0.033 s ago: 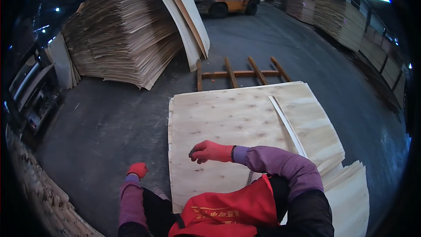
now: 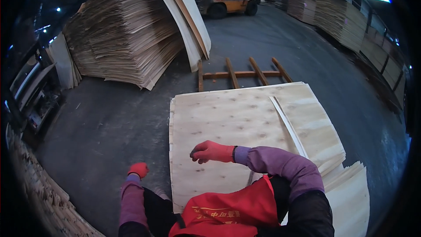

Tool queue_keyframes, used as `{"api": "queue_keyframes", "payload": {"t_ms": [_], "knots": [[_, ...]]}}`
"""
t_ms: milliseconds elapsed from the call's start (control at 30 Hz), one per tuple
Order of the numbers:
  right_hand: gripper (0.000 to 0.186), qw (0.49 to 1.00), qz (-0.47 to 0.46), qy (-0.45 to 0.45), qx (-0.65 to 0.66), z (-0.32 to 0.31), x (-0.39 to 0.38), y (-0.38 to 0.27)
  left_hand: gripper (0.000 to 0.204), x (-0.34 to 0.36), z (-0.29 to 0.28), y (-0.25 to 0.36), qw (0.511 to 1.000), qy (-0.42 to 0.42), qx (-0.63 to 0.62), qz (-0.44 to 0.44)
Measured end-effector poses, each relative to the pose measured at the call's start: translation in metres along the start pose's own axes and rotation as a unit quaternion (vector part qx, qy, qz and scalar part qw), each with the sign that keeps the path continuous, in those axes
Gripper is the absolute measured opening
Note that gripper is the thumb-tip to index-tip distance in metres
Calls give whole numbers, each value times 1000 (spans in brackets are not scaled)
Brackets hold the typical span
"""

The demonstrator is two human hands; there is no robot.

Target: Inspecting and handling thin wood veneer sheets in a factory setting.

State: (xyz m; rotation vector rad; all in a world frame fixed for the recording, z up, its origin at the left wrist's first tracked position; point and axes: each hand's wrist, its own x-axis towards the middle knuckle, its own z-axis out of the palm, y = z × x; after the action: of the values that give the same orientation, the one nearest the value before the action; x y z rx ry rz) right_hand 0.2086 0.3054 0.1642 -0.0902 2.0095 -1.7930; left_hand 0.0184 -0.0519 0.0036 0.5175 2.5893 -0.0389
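A pale, knotty wood veneer sheet point(image 2: 219, 123) lies on top of a low stack in front of me. Over its near left part hovers my right hand point(image 2: 213, 152) in a red glove, fingers curled together. Something dark shows at its fingertips; whether that is a small object or the glove's stained tips I cannot make out. My left hand point(image 2: 138, 169), gloved in red too, is closed in a fist beside the stack's left edge, above the floor, and nothing sticks out of it. A narrow pale strip point(image 2: 289, 127) lies lengthwise on the sheet's right half.
Wooden pallet bars point(image 2: 232, 74) lie beyond the stack. A tall veneer pile point(image 2: 127, 35) stands at far left, boards point(image 2: 188, 22) leaning on it. More veneer point(image 2: 351, 193) lies near right, and layered sheets point(image 2: 39, 193) near left. A forklift point(image 2: 226, 2) stands at the back.
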Motion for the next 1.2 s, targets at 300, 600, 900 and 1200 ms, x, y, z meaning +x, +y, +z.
{"api": "queue_keyframes", "payload": {"t_ms": [300,600,900,1200], "knots": [[29,1000,-1,9,-15,0,-5,-2,29,3,6,1,997,35,68,27],[28,999,35,32,-9,4,5,7,29,-38,-128,-17,836,493,-241,1],[29,1000,26,0,11,3,5,4,92,-260,-492,-112,489,760,-378,202],[27,1000,6,-10,-1,13,11,-5,90,-190,-379,-103,708,694,-125,-40]]}}
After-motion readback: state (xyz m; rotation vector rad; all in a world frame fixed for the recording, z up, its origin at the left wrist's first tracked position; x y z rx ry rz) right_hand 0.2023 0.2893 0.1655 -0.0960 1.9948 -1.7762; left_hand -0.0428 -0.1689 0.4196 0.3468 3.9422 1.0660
